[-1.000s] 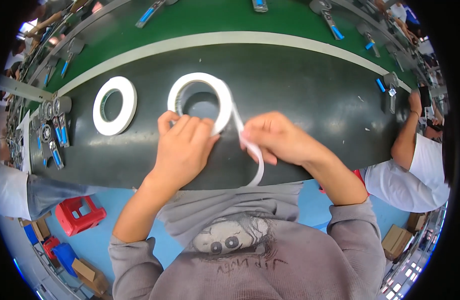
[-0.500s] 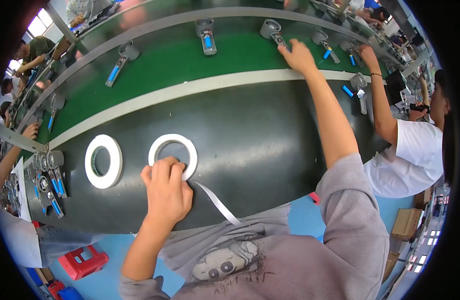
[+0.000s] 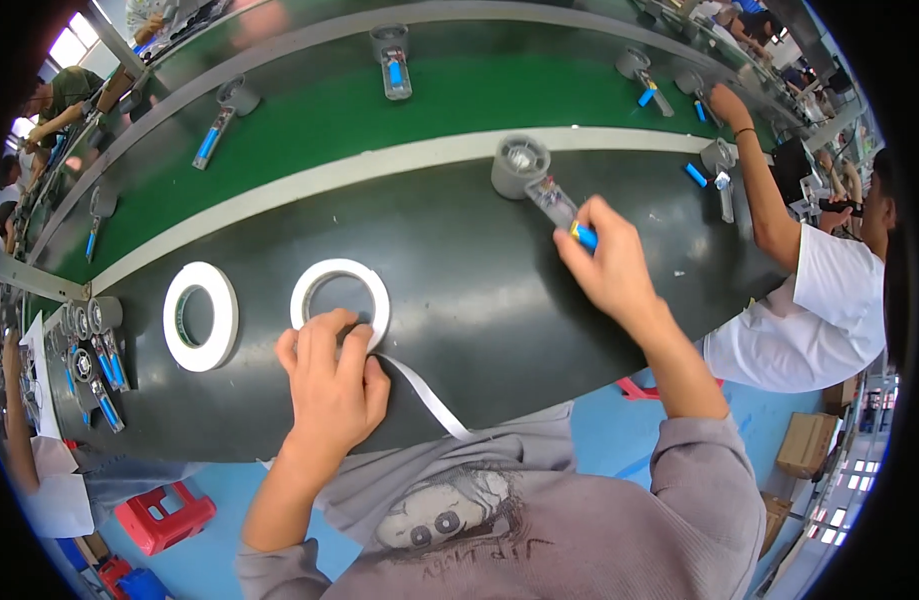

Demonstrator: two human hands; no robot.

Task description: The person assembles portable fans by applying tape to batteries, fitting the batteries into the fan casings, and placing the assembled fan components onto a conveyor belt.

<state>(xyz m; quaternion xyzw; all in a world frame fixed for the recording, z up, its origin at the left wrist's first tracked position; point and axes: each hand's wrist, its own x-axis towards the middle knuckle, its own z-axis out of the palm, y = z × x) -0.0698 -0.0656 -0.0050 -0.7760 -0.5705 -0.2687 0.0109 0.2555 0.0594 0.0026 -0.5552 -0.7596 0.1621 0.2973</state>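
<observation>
Your right hand [image 3: 616, 265] grips a fan [image 3: 549, 198] right of centre; your left hand [image 3: 329, 388] grips the tape roll [image 3: 380, 300], its strip [image 3: 426, 395] drawn out, unattached to the fan.

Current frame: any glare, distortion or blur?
Head view: soft glare on the dark tabletop; head view: fisheye bows the pale strip, corners go black; head view: right hand and the grey device it holds stay readable.
</observation>
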